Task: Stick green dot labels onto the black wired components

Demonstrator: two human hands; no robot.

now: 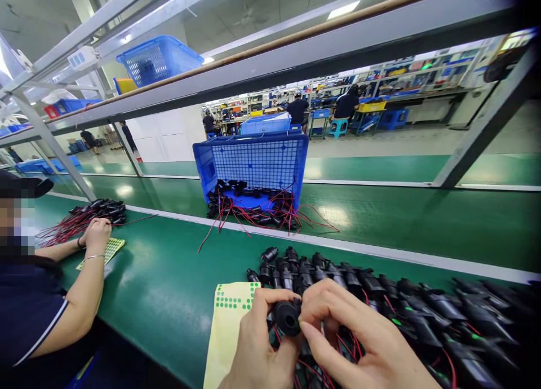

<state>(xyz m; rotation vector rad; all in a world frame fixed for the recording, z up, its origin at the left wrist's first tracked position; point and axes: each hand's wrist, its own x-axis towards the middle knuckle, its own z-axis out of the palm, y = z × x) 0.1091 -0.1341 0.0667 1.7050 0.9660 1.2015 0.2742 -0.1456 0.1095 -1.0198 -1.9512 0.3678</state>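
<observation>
My left hand (266, 344) grips a small black pump (287, 317), a round cylindrical part with a hole in the end facing me. Close against its right side, the thumb and forefinger of my right hand (353, 335) are pinched together; whatever they hold is hidden. Under my left hand lies a pale yellow sheet (226, 327) with rows of round green stickers. Many similar pumps (422, 315) with red wires are lined up on the green table behind and right of my hands. Green dots show on several of them.
A blue crate (250, 163) lies tipped toward me, with pumps and red wires spilling out. To the left, a co-worker's hands (98, 234) are near another dotted sheet (110, 251) and a pump pile (99, 210). A metal shelf rail (253, 53) crosses overhead, bearing a blue basket (158, 59).
</observation>
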